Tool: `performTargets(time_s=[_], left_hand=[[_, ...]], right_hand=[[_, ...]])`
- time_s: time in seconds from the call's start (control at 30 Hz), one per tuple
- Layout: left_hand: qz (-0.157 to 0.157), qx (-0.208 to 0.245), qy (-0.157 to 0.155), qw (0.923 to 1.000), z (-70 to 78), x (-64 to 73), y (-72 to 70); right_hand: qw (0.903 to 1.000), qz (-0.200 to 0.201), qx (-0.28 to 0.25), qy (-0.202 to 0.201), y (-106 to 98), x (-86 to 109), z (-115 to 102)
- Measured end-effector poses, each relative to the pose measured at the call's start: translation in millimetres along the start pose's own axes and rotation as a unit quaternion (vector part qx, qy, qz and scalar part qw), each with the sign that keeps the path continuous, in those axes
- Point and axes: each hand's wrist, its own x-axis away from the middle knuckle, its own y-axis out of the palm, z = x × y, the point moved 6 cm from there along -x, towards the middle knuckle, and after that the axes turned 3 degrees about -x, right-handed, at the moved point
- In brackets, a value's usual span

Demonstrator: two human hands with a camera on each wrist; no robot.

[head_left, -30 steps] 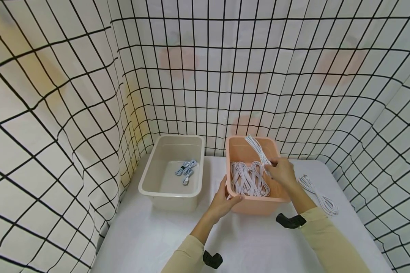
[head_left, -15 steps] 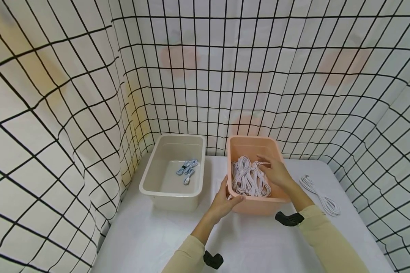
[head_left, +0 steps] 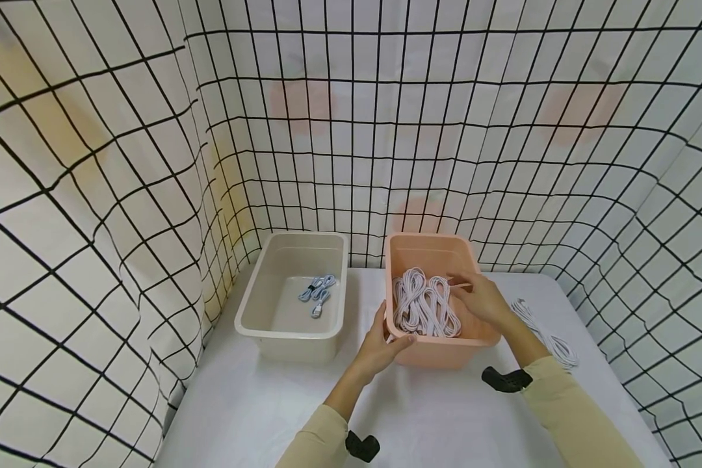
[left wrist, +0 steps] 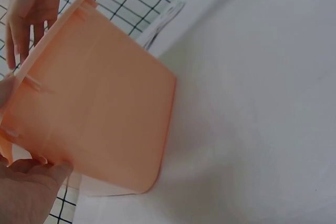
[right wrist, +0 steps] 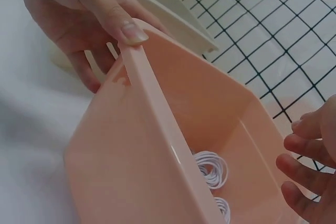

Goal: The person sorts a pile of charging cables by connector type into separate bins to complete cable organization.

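Note:
A peach plastic bin (head_left: 444, 353) stands right of centre in the head view. My left hand (head_left: 380, 351) grips its near left corner, thumb over the rim and fingers against the outer wall, as the right wrist view also shows. Inside lie several looped bundles of white cord (head_left: 424, 309), side by side along the left. Over the bin's right side hovers my right hand (head_left: 484, 300), fingers loosely bent. The right wrist view shows these fingers (right wrist: 304, 171) spread with nothing between them; white coils (right wrist: 211, 169) lie lower in the bin, apart from them.
To the left stands a beige bin (head_left: 246, 322) with small light-blue cables (head_left: 318, 292) inside, one with a metal plug. Another white cord bundle (head_left: 561, 351) lies on the white-covered table (head_left: 433, 416) right of the peach bin. Black grid netting (head_left: 374, 156) encloses the back and sides.
A second ago my right hand held a white cord bundle above the bin. It has let go; the bundle lies among the others, and the hand has drawn slightly right. The left hand keeps its place.

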Motion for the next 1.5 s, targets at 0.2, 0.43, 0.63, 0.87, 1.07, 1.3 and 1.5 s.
performTargets(time_s=[0.2,0.43,0.63,0.87,1.07,1.3,1.5], left_hand=[[0.001,-0.002,0.004,1.0,0.3,0.8,-0.2],[-0.001,0.005,0.012,0.9999,-0.1,1.3,-0.4],[-0.001,0.004,0.008,1.0,-0.3,1.6,-2.2],[-0.003,0.005,0.02,0.9998,-1.7,0.4,-3.6],[-0.005,0.003,0.021,0.9998,-0.8,1.4,-3.5],[-0.002,0.001,0.02,0.9998,1.0,1.4,-3.1],[-0.008,0.005,0.027,0.9996,-0.1,-1.8,-0.6]], right_hand=[[0.9997,-0.005,0.001,0.024,-9,7.6,5],[0.9989,-0.005,-0.001,0.047,-22,17.1,18],[0.9981,0.008,-0.007,0.061,-32,24.9,30],[0.9957,0.057,-0.009,0.072,-51,37.9,54],[0.9905,0.105,0.011,0.088,-73,57.0,86],[0.9833,0.116,0.023,0.139,-87,77.3,131],[0.9797,0.121,0.045,0.154,-91,91.6,152]])
